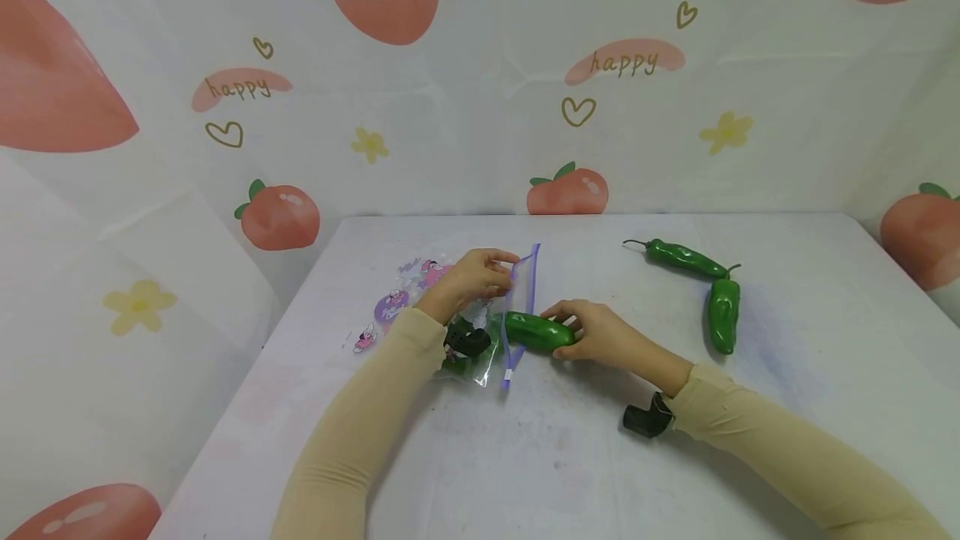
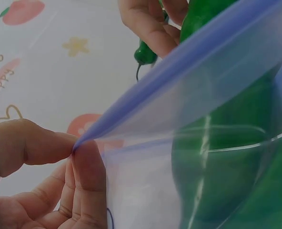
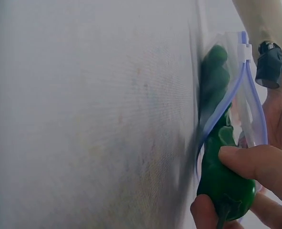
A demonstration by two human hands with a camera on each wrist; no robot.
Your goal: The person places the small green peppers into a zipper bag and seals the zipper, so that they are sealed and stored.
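A clear zip bag (image 1: 525, 294) with purple edges and pink cartoon prints lies on the table, its mouth spread toward the right. My left hand (image 1: 474, 280) pinches the purple edge (image 2: 117, 112) of the mouth between thumb and fingers. My right hand (image 1: 603, 338) grips a green pepper (image 1: 536, 332) by its stem end, thumb on one side and fingers on the other. The far end of this pepper is inside the bag mouth. More green pepper (image 3: 213, 71) shows through the plastic deeper in the bag; how many pieces is unclear.
Two green chili peppers, one lying crosswise (image 1: 682, 259) and one pointing toward me (image 1: 723, 315), touch or nearly touch at the table's right. A white slider (image 1: 508, 374) sits at the near end of the zip. A printed cloth (image 1: 465, 107) hangs behind the table.
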